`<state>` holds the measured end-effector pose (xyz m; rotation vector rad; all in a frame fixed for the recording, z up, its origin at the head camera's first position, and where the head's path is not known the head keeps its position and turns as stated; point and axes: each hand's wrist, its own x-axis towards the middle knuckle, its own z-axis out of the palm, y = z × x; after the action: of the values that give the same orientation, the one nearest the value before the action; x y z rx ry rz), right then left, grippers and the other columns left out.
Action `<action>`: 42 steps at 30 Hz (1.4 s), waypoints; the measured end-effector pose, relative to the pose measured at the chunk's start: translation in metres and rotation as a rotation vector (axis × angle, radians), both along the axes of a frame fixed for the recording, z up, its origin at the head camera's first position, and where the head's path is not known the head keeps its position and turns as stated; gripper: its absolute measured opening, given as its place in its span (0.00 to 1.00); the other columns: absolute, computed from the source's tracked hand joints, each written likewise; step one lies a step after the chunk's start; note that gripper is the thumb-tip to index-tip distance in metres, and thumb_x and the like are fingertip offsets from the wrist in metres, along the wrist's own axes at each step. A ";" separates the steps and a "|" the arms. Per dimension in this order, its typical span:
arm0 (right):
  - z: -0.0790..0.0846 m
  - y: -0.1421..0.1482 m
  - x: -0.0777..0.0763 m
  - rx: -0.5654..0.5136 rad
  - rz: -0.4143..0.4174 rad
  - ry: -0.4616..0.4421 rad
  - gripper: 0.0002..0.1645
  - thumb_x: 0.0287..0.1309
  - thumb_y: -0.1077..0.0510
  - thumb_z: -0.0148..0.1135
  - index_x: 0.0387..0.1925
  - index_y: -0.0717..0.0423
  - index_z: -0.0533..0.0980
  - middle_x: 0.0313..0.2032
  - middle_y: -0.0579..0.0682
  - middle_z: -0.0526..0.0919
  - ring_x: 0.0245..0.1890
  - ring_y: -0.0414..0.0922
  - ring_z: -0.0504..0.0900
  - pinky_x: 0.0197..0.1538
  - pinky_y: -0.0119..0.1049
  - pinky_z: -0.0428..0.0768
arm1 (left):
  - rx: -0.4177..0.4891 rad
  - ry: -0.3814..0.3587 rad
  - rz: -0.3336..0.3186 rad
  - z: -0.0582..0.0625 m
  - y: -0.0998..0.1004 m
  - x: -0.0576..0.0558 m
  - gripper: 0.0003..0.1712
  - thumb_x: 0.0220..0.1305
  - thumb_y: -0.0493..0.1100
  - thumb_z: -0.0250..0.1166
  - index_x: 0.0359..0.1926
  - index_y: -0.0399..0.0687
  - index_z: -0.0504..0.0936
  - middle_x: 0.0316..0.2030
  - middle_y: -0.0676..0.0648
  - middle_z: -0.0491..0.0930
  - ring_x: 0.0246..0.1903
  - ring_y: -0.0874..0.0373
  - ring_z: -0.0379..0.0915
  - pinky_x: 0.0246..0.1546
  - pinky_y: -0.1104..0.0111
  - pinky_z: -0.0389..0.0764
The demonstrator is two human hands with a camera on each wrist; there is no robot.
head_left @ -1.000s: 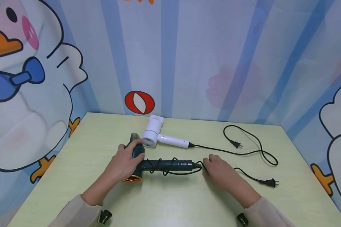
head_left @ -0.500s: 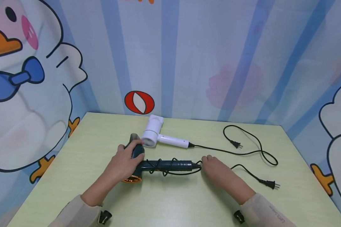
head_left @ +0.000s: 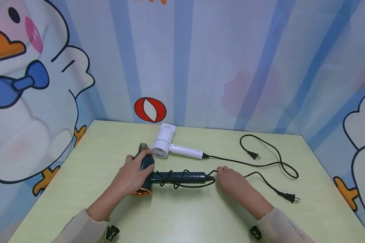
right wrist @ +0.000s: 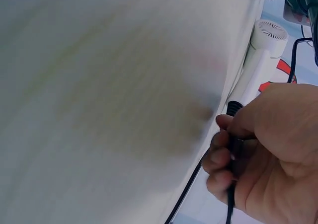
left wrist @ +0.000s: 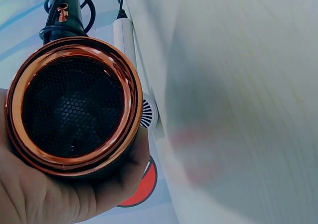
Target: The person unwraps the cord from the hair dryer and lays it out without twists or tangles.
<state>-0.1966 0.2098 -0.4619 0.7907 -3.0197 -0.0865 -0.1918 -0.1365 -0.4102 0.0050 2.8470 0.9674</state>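
Observation:
A dark green hair dryer (head_left: pixel 182 177) with a copper-coloured rim (left wrist: pixel 74 167) lies across the middle of the table, its black cord (head_left: pixel 172 182) looped around the handle. My left hand (head_left: pixel 130 173) grips its head, fingers over the far side and thumb toward the handle. Just past the handle's end, my right hand (head_left: pixel 232 182) pinches the black cord; in the right wrist view its fingers (right wrist: pixel 221 157) curl round it. From that hand the cord runs on to a two-pin plug (head_left: pixel 287 196) on the right.
Behind the green dryer lies a white hair dryer (head_left: pixel 185 151), close to my left fingertips. Its cord (head_left: pixel 243 162) curls across the back right of the table (head_left: pixel 182 216) to a second plug (head_left: pixel 253 155). A patterned curtain (head_left: pixel 200 67) stands along the table's back edge.
My right hand has shifted slightly left and closer to the dryer handle's end, and the cord beyond it bends differently. The plug has moved slightly. My left hand stays on the dryer.

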 end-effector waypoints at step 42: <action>0.035 0.006 -0.013 -0.174 -0.182 0.246 0.22 0.77 0.51 0.50 0.26 0.59 0.67 0.21 0.52 0.65 0.21 0.50 0.66 0.26 0.45 0.68 | 0.005 -0.011 -0.012 0.001 0.000 0.002 0.25 0.73 0.58 0.56 0.68 0.72 0.66 0.59 0.31 0.62 0.40 0.39 0.76 0.32 0.59 0.78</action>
<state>-0.2100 0.2156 -0.4270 0.4528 -2.8092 0.0703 -0.1900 -0.1364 -0.4095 0.0179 2.8314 0.9692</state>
